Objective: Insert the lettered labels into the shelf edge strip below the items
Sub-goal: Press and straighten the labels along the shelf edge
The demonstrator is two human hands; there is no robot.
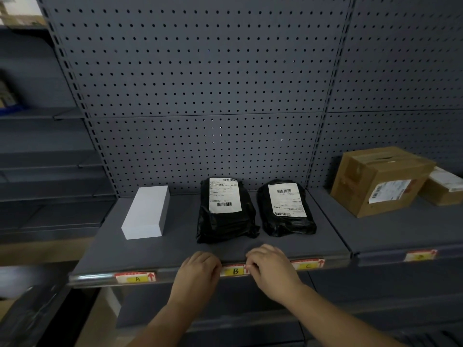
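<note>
The label marked B [235, 271] sits in the shelf edge strip [100, 278], between the two hands and touched by both. The left hand [199, 267] presses against its left end with the fingers curled over the front of the shelf [175, 249]; the right hand [269, 266] covers its right end the same way, fingertips [250, 267] bent down onto the strip. Both hands are curled loosely on the label and strip; whether either one actually pinches the label cannot be told.

Further out from the left hand, along the same strip, sits the label marked A [136, 278]; just beyond the right hand sits the label marked C [307, 265]. Each shows a yellow patch and a red arrow.

Past the hands, on the shelf, a black parcel [223, 221] lies above B, with a second black parcel [285, 214] just beside it above C, both bearing white shipping slips. A white box [146, 214] lies above A. Well off beyond the right hand, the neighbouring shelf holds a cardboard box [375, 180] and another label [419, 255] in its strip.
</note>
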